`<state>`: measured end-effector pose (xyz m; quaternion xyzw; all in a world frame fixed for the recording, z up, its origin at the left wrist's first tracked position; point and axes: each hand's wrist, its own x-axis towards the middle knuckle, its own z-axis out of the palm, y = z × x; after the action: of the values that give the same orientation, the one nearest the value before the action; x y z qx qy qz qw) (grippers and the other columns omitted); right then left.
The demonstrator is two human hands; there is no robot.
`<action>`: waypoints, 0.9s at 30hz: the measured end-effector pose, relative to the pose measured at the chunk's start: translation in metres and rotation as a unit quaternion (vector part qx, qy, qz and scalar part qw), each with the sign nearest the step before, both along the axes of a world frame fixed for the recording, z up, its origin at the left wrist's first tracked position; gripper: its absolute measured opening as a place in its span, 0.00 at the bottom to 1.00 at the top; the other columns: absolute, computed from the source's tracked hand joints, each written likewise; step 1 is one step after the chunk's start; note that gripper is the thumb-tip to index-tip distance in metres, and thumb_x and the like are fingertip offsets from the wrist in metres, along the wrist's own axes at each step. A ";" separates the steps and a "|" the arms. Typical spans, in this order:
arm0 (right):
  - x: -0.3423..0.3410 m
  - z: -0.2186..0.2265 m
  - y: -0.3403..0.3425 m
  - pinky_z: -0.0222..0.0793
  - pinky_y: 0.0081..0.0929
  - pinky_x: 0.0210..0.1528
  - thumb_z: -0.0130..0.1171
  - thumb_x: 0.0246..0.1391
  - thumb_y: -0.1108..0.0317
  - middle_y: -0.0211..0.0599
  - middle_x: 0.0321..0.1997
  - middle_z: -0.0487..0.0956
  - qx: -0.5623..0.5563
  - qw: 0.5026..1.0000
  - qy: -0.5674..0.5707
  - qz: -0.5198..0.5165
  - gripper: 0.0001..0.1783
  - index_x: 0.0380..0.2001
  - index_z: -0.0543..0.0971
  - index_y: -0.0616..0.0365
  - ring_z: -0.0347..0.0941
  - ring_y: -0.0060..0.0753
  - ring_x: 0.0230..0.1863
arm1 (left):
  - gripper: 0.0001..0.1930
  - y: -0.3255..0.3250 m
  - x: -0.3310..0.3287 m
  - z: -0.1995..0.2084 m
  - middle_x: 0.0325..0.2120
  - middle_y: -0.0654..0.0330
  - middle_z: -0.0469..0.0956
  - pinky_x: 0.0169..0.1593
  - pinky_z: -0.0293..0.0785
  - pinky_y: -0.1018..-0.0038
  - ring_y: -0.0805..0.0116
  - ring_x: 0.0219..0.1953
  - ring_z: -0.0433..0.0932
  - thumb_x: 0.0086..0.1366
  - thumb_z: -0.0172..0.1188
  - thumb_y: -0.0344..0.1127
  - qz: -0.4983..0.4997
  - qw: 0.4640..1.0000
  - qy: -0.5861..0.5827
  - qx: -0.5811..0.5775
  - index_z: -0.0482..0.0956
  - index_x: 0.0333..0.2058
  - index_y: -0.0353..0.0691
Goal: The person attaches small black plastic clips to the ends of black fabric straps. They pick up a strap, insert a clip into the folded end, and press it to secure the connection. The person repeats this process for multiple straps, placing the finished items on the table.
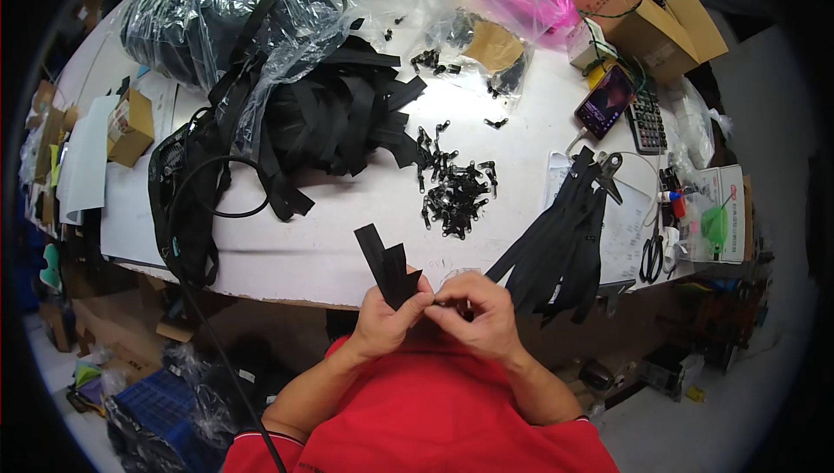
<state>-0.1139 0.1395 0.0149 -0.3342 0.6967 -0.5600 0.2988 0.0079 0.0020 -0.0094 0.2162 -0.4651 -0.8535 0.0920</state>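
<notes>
At the table's front edge, my left hand (388, 324) is closed around black zipper tape (393, 273), whose flat ends stick up past the fingers. Right beside it, my right hand (479, 312) is pinched against the left fingertips on a small dark piece, mostly hidden by the fingers. A pile of small black zipper sliders (456, 199) lies on the table beyond my hands. To the right, a bundle of black zipper tapes (560, 247) hangs over the edge, gripped at its top by a black clamp (610, 176).
A big heap of black tapes (321, 117) and clear plastic bags (208, 17) fill the back left. A black cable (204, 317) runs down the left. At the right are a phone (605, 99), a calculator (646, 121), scissors (651, 256) and cardboard boxes (665, 34).
</notes>
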 end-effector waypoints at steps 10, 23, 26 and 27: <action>-0.074 0.037 0.048 0.68 0.27 0.26 0.68 0.54 0.69 0.38 0.22 0.77 0.133 0.960 0.028 -0.243 0.09 0.36 0.82 0.62 0.71 0.29 0.21 | 0.20 -0.001 -0.008 0.000 0.36 0.53 0.77 0.35 0.76 0.70 0.68 0.28 0.76 0.78 0.43 0.34 -0.035 0.967 0.003 0.253 0.63 0.62 0.29; -0.047 0.033 0.010 0.73 0.19 0.44 0.63 0.57 0.78 0.33 0.39 0.82 -0.015 0.982 -0.010 -0.187 0.13 0.46 0.80 0.65 0.76 0.19 0.40 | 0.12 -0.005 0.008 0.017 0.30 0.51 0.83 0.36 0.79 0.76 0.70 0.28 0.82 0.73 0.53 0.27 -0.206 0.975 -0.050 0.068 0.75 0.50 0.26; -0.072 0.047 0.037 0.71 0.18 0.46 0.59 0.60 0.81 0.31 0.43 0.79 -0.056 0.949 0.048 -0.307 0.13 0.47 0.79 0.63 0.73 0.19 0.43 | 0.09 -0.019 0.031 0.023 0.29 0.57 0.83 0.26 0.73 0.82 0.76 0.25 0.80 0.69 0.58 0.26 -0.076 0.989 -0.116 0.040 0.78 0.46 0.29; -0.072 0.048 0.046 0.71 0.18 0.46 0.58 0.60 0.81 0.31 0.43 0.78 -0.033 0.946 0.066 -0.316 0.12 0.47 0.79 0.63 0.73 0.19 0.43 | 0.07 -0.025 0.035 0.020 0.29 0.57 0.83 0.24 0.72 0.83 0.77 0.25 0.80 0.68 0.59 0.24 -0.040 0.993 -0.109 0.002 0.78 0.44 0.30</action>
<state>-0.1855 0.1852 0.0632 -0.1425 0.7661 -0.6249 0.0485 0.0425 -0.0228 0.0109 0.2894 -0.4790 -0.8287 0.0065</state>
